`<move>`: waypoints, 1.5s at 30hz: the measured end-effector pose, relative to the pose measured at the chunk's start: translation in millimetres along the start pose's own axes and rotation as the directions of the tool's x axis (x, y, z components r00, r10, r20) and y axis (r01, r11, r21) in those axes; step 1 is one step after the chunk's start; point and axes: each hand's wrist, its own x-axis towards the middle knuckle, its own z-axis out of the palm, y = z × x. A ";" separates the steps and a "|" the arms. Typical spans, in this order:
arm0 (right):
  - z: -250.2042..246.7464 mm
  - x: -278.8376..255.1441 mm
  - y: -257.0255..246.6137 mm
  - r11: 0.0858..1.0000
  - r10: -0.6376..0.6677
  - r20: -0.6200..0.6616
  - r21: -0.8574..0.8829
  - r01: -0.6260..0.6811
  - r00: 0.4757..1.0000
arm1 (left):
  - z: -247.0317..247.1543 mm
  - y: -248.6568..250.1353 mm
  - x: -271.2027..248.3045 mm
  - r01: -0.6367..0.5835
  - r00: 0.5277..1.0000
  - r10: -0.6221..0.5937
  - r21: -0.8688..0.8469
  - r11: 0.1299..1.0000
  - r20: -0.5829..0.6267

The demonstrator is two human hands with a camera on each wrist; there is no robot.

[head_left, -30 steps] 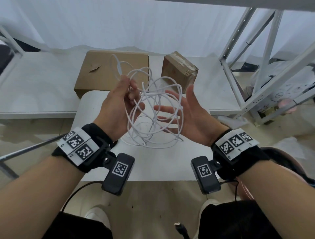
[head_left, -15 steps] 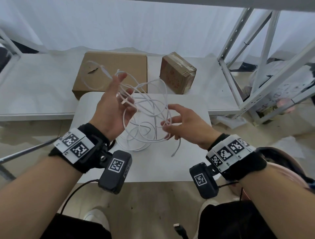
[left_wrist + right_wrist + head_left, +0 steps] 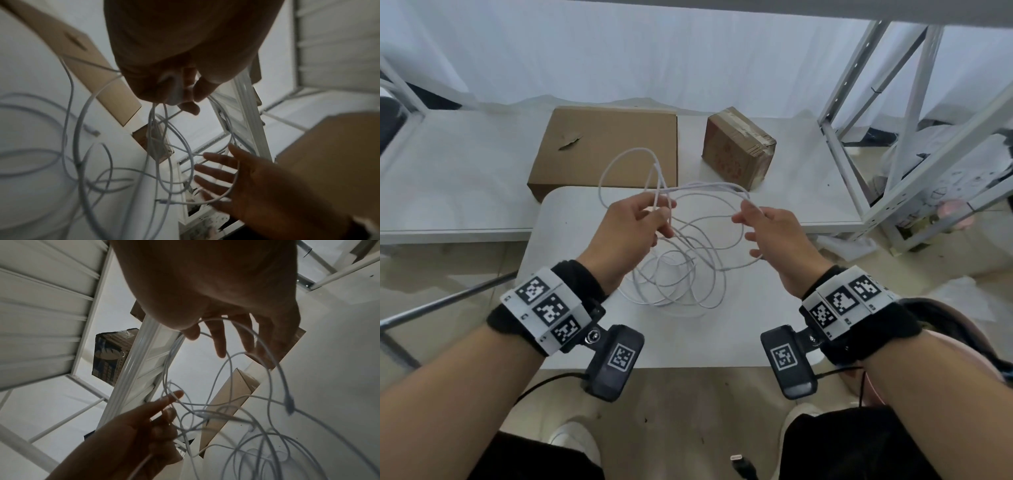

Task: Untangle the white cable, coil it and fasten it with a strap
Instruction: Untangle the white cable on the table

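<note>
The white cable [image 3: 688, 274] is a loose tangle hanging between my hands, its lower loops lying on the small white table [image 3: 722, 342]. My left hand [image 3: 661, 212] pinches several strands, and one loop stands up above it. In the left wrist view the left hand's fingers [image 3: 185, 95] curl round the strands. My right hand [image 3: 746, 219] is to the right with its fingers straight and spread. One strand lies across its fingers [image 3: 218, 340]. A cable plug [image 3: 289, 402] dangles free to the right in the right wrist view.
A flat cardboard box [image 3: 606, 144] and a small taped box [image 3: 736, 150] lie on the low white shelf [image 3: 448, 178] behind the table. A white metal rack [image 3: 893, 137] stands at the right. A dark plug [image 3: 739, 460] lies on the floor by my feet.
My hands have drawn apart. The right hand moved right and opened with a strand across it. The tangle spread wider and its lower loops sank onto the table.
</note>
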 end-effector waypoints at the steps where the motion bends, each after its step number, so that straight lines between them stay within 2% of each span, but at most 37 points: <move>1: -1.4 0.9 -0.9 1.000 0.003 -0.031 0.027 -0.002 1.000 | -0.6 -1.7 -0.3 -0.022 1.000 0.023 0.065 0.998 -0.017; 4: -6.7 1.7 -4.4 0.994 0.007 -0.080 0.105 0.001 0.997 | -2.9 -5.2 0.3 -0.056 0.997 0.068 0.230 0.972 -0.044; 6: -8.4 0.0 -6.1 0.987 -0.024 -0.045 0.155 0.031 0.999 | -2.7 -5.7 0.4 -0.065 0.995 0.082 0.273 0.960 -0.049; 11: -6.0 -1.4 -6.4 0.969 -0.053 0.016 0.243 0.047 0.998 | 2.2 -0.5 -2.9 -0.093 0.996 0.093 0.244 0.965 0.011; 15: -2.7 -0.9 -4.2 0.960 -0.090 0.065 0.272 0.069 0.994 | 6.5 5.7 -6.8 -0.076 0.995 0.071 0.076 0.994 0.073; 19: -4.0 -2.3 -3.8 0.963 -0.150 0.055 0.233 0.133 0.987 | 7.2 3.8 -5.8 -0.037 0.989 0.045 -0.059 0.998 0.141; 23: -2.4 -5.1 -4.2 0.951 -0.198 0.103 0.260 0.166 0.975 | 9.1 5.2 -9.9 -0.090 0.965 0.090 -0.008 0.996 0.245; 29: 4.0 -9.1 -5.4 0.946 -0.262 0.193 0.244 0.212 0.946 | 11.6 0.4 -12.6 -0.173 0.973 0.148 0.138 0.975 0.176; 32: 5.9 -14.4 -8.2 0.957 -0.246 0.245 0.215 0.195 0.938 | 13.8 0.5 -16.0 -0.191 0.967 0.154 0.172 0.966 0.205; 35: 10.6 -17.1 -5.4 0.959 -0.246 0.211 0.193 0.206 0.946 | 17.1 -1.0 -20.4 -0.258 0.948 0.195 0.246 0.934 0.252; 38: 11.8 -14.8 -2.3 0.960 -0.246 0.139 0.168 0.222 0.959 | 17.8 -3.4 -18.9 -0.280 0.952 0.222 0.300 0.912 0.212; 42: 11.2 -12.1 -2.5 0.968 -0.228 0.069 0.122 0.218 0.971 | 15.3 0.3 -14.1 -0.206 0.974 0.178 0.224 0.953 0.140; 45: 7.2 -5.4 -1.9 0.979 -0.169 -0.010 0.112 0.169 0.986 | 11.8 4.3 -14.5 -0.195 0.978 0.180 0.156 0.968 0.110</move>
